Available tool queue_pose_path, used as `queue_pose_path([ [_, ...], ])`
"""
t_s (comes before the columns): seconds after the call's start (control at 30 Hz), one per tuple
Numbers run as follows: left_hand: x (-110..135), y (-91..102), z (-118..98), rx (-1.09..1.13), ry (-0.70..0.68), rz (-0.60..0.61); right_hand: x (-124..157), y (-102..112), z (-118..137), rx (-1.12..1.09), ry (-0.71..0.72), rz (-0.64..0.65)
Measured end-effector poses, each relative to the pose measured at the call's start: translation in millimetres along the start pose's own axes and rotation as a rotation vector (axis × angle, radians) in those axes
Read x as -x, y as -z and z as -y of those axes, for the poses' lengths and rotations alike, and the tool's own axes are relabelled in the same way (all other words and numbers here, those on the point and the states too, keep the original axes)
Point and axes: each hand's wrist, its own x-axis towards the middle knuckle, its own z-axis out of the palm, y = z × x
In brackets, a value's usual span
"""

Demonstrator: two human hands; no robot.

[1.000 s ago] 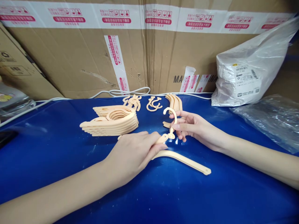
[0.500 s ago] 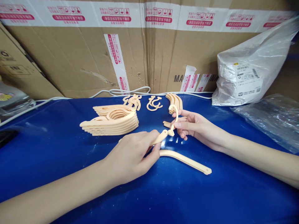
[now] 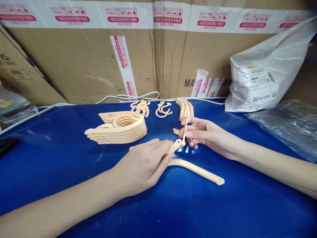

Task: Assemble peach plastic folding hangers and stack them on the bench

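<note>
My left hand [image 3: 146, 162] is closed around a cream plastic hanger arm [image 3: 175, 145]; its holed end sticks out past my fingers, and most of it is hidden under the hand. In my right hand [image 3: 203, 132], thumb and fingers pinch a cream hanger hook [image 3: 186, 129], seen nearly edge-on. The hook's lower end meets or nearly meets the holed end of the arm. Just in front lies a loose curved hanger arm [image 3: 198, 171] on the blue table. Part of another cream piece [image 3: 176, 131] shows behind my right fingers.
A stack of cream hanger parts [image 3: 119, 129] stands at left. Behind are loose hooks [image 3: 163, 109], a pile of hooks [image 3: 142, 108] and several stacked arms [image 3: 184, 108]. A white cable [image 3: 138, 98] runs before cardboard boxes [image 3: 81, 62]. A plastic-wrapped package [image 3: 257, 82] sits at right.
The hook has turned in my right hand from showing its curve to nearly edge-on. My left hand and its hanger arm have shifted slightly right, toward the hook's end.
</note>
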Motion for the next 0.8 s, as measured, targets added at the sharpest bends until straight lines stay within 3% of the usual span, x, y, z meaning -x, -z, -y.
queue_pose_path([
  [0.6,-2.3,-4.0,1.0,-0.215,-0.114,-0.123,0.2,-2.1,0.1,0.004,-0.009,-0.078],
  [0.8,-2.7,-3.8,1.4,-0.237,-0.102,-0.109,1.2,-6.3,0.9,0.018,-0.010,-0.136],
])
